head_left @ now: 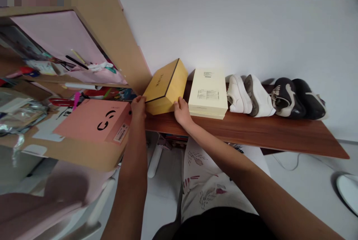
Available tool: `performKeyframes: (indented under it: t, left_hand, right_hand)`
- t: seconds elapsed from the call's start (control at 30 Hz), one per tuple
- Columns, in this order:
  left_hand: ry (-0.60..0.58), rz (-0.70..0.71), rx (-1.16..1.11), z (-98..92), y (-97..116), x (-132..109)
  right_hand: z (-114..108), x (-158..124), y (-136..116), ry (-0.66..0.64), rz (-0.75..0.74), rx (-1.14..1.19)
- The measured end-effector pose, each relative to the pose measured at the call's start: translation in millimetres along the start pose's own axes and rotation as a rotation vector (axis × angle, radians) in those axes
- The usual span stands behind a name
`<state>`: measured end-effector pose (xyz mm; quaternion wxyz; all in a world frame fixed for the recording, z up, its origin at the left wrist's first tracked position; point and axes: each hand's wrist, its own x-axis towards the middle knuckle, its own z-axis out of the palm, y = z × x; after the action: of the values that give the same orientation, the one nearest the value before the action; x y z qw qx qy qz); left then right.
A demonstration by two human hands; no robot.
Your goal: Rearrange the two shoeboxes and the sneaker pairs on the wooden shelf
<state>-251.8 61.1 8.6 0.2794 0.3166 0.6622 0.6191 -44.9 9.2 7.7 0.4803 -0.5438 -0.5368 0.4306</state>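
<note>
- At far left, a pink box [92, 124] with a black mark on its top lies on a tan board [69, 154], its end close to the left hand.
- The left hand [138, 106] is closed narrowly around the near left corner of a mustard-yellow shoebox [166, 87], fingers on the box, just beside the pink box.
- Risk: the shoebox stands tilted near the shelf's front edge, so a slipping hand or a knock against the pink box could tip it off, or push it into its neighbour.
- The shoebox sits between the hands, above a wooden shelf [251, 131]. Its long axis runs diagonally, from lower left up toward the white wall [251, 19], and its dark-striped edge faces up and left. Whether its lower corner touches the shelf is hard to tell.
- The right hand [181, 112] cups the box's lower right side, also in a narrow hold.
- Next along the shelf stands a cream box [208, 93], just beside the right hand.
- Further right lie white sneakers [250, 96], then black-and-white sneakers [298, 98].
</note>
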Motion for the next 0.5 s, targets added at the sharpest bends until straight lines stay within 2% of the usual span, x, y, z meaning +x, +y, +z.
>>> performKeyframes:
  t: [0.23, 0.5]
  left_hand:
    - [0.027, 0.181, 0.263, 6.5, 2.6, -0.5]
    - [0.019, 0.245, 0.319, 11.7, 7.4, -15.6]
  right_hand:
    - [-2.3, -5.8, -3.1, -0.086, 0.123, -0.071]
    - [-3.1, -2.2, 3.6, -0.062, 0.173, -0.017]
